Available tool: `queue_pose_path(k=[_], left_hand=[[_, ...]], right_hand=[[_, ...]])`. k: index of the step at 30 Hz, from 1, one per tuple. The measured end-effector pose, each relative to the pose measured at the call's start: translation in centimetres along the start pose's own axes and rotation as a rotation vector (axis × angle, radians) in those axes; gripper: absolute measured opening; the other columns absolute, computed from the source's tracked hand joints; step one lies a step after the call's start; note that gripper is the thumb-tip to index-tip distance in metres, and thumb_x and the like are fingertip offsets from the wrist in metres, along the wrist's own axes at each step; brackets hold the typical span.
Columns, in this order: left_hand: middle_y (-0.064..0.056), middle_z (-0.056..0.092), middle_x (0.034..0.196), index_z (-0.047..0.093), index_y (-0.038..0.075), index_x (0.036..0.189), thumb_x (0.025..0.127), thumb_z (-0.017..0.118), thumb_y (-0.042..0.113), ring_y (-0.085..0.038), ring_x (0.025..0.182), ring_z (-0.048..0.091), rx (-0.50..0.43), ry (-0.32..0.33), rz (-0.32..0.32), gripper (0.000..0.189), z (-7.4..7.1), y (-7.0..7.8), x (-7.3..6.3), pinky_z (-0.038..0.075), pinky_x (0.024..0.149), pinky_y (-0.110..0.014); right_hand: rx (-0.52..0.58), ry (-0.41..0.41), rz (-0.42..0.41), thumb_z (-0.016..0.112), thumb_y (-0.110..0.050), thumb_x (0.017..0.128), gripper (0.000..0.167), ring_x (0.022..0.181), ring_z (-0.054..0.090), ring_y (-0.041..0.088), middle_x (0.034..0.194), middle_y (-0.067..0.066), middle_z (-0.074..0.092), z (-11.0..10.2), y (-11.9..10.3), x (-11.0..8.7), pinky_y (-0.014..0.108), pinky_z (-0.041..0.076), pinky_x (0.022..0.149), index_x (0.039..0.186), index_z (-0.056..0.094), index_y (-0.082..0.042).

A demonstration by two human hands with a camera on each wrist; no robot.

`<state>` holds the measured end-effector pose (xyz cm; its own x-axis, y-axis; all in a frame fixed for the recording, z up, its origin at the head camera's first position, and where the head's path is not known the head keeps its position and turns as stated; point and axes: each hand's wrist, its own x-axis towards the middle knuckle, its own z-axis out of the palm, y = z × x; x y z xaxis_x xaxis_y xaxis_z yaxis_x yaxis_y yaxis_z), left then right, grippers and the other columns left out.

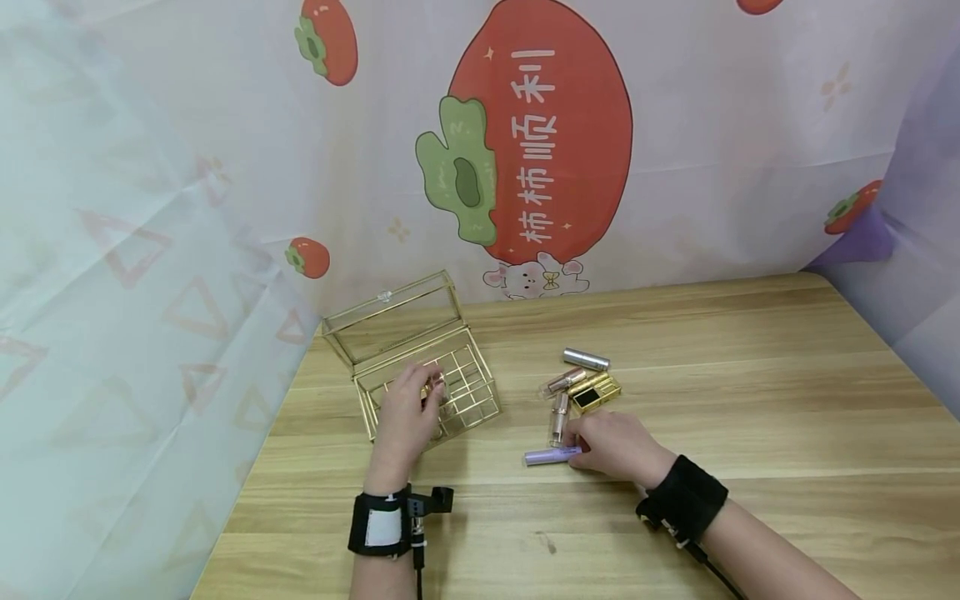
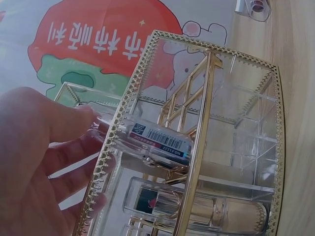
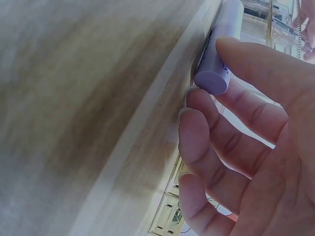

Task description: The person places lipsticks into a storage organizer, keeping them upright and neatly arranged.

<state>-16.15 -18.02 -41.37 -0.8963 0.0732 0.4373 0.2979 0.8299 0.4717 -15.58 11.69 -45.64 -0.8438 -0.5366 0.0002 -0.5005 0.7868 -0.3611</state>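
My left hand (image 1: 405, 408) reaches into a gold-framed glass box (image 1: 491, 392) with its lid raised. Between thumb and fingers it holds one end of a clear-cased lipstick (image 2: 160, 142) with a barcode label, over the gold dividers. Another clear-cased lipstick (image 2: 189, 209) lies in the box beside it. My right hand (image 1: 618, 450) pinches the near end of a lavender lipstick tube (image 1: 546, 457) low over the wooden table, thumb on one side and fingers curled at the other. The tube's round end (image 3: 212, 82) faces the right wrist camera.
Just beyond my right hand lie a silver tube (image 1: 587, 359), a pink-gold lipstick (image 1: 562, 382), a clear-capped lipstick (image 1: 558, 419) and gold cases (image 1: 596, 392) with a dark panel. A printed cloth (image 1: 697, 200) hangs behind the wooden table (image 1: 750, 400).
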Motion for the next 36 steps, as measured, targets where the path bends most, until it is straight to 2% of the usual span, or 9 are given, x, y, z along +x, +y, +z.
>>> queue_pose_path(k=[6,14,19,21,25,26,36], left_hand=[[-0.009,0.069,0.105,0.067,0.004,0.115,0.089,0.07,0.012,-0.028,0.103,0.064,0.003,-0.015,-0.016,0.027,0.01,-0.33,-0.14,0.053,0.092,-0.045],[-0.008,0.07,0.105,0.068,0.006,0.113,0.088,0.071,0.014,-0.027,0.098,0.065,-0.004,-0.043,-0.036,0.027,-0.2,-0.58,-0.19,0.055,0.088,-0.044],[-0.009,0.069,0.097,0.069,0.006,0.105,0.086,0.072,0.011,-0.027,0.091,0.066,0.002,-0.043,0.003,0.019,-0.22,-0.78,-0.15,0.051,0.101,-0.043],[-0.009,0.069,0.096,0.069,0.006,0.103,0.086,0.072,0.011,-0.026,0.09,0.066,0.007,-0.047,0.013,0.018,-0.23,-0.8,-0.15,0.052,0.1,-0.042],[-0.009,0.071,0.097,0.069,0.005,0.103,0.086,0.072,0.013,-0.023,0.088,0.066,-0.003,-0.061,0.016,0.019,-0.3,-0.82,-0.22,0.055,0.081,-0.039],[-0.009,0.07,0.096,0.069,0.005,0.103,0.086,0.072,0.013,-0.023,0.088,0.066,-0.011,-0.065,0.018,0.019,-0.31,-0.83,-0.23,0.056,0.079,-0.039],[-0.008,0.069,0.093,0.069,0.003,0.104,0.089,0.07,0.01,-0.02,0.085,0.064,-0.045,-0.11,0.031,0.017,-0.51,-0.85,-0.21,0.055,0.078,-0.036]], right_hand=[[0.003,0.0,-0.005,0.082,-0.027,0.077,0.017,0.057,0.041,0.004,0.063,-0.014,0.048,0.08,0.01,-0.01,0.022,0.031,0.049,0.078,0.065,-0.023],[-0.003,-0.004,-0.009,0.081,-0.028,0.077,0.018,0.057,0.041,0.004,0.063,-0.013,0.048,0.07,-0.09,0.03,0.022,0.031,0.049,0.078,0.065,-0.023],[-0.003,-0.003,-0.013,0.081,-0.028,0.077,0.018,0.057,0.041,0.004,0.063,-0.013,0.047,0.02,-0.08,0.0,0.022,0.031,0.049,0.077,0.064,-0.022],[-0.003,-0.006,-0.01,0.081,-0.028,0.077,0.019,0.057,0.042,0.005,0.063,-0.013,0.048,-0.04,-0.08,-0.01,0.022,0.031,0.049,0.077,0.064,-0.022],[-0.002,-0.02,0.002,0.081,-0.028,0.078,0.019,0.058,0.042,0.005,0.064,-0.012,0.048,-0.11,-0.09,0.03,0.022,0.032,0.049,0.077,0.063,-0.022],[-0.002,-0.022,0.004,0.081,-0.028,0.078,0.019,0.058,0.042,0.005,0.064,-0.012,0.048,-0.11,-0.09,0.05,0.022,0.032,0.049,0.077,0.063,-0.022],[0.004,-0.023,0.002,0.081,-0.028,0.078,0.017,0.058,0.042,0.005,0.064,-0.013,0.048,-0.06,-0.05,0.02,0.021,0.032,0.049,0.079,0.065,-0.023]])
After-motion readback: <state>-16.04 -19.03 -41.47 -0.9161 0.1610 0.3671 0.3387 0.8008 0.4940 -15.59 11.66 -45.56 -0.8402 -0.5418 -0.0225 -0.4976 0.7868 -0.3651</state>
